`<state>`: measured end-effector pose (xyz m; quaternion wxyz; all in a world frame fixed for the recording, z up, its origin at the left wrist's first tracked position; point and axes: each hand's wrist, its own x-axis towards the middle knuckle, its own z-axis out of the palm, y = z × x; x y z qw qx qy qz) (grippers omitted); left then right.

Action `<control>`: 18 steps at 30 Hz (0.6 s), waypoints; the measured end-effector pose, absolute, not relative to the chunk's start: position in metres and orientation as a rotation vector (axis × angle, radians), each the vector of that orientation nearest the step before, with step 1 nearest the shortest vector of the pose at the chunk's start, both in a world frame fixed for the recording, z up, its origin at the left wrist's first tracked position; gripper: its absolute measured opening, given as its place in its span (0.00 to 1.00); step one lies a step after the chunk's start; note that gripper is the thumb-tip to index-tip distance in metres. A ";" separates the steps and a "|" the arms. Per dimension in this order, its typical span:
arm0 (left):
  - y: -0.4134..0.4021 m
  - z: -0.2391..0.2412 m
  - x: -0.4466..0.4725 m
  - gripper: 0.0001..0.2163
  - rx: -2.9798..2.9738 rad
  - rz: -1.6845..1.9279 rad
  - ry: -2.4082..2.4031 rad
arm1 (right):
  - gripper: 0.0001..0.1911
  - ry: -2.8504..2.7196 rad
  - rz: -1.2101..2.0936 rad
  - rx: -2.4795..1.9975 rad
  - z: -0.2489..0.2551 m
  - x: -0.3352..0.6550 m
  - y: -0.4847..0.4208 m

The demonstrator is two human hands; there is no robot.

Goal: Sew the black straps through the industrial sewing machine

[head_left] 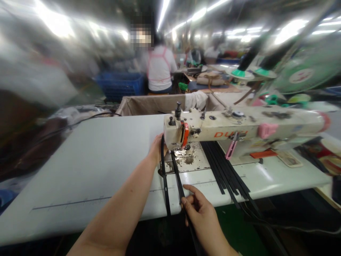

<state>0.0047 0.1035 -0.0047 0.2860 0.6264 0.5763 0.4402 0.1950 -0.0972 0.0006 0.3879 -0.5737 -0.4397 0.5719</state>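
A black strap (176, 174) runs from under the presser foot of a sewing machine (197, 128) toward me. My right hand (201, 213) pinches that strap between thumb and fingers at the table's front edge. My left hand (157, 149) reaches to the left side of the machine head, close to the needle area. Its fingers are mostly hidden behind the head and a second black strap length (164, 177), which hangs down over the table edge. Whether the left fingers grip anything cannot be made out.
Several black straps (223, 170) lie under the machine arm. Pink-handled snips (231, 146) hang on the machine's front. A ruler line (80, 201) marks the white table (106, 153). Behind stand a fabric-lined bin (151, 105), a blue crate (119, 85) and a seated person (160, 69).
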 end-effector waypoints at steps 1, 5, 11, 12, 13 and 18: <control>0.102 -0.003 0.004 0.06 1.696 1.166 1.560 | 0.28 -1.122 1.443 -1.454 0.001 0.195 -0.097; 0.088 0.001 0.001 0.08 1.773 1.171 1.592 | 0.28 -1.145 1.367 -1.458 0.004 0.196 -0.099; 0.035 -0.011 -0.001 0.09 2.064 0.970 1.594 | 0.21 -1.247 1.350 -1.476 0.008 0.203 -0.098; 0.026 -0.014 -0.001 0.09 2.133 0.952 1.551 | 0.20 -1.283 1.330 -1.486 0.010 0.207 -0.094; 0.018 -0.016 -0.001 0.11 2.193 0.935 1.520 | 0.19 -1.333 1.286 -1.506 0.012 0.213 -0.090; -0.002 -0.020 -0.002 0.15 2.303 0.875 1.515 | 0.18 -1.797 0.522 -1.750 0.027 0.255 -0.054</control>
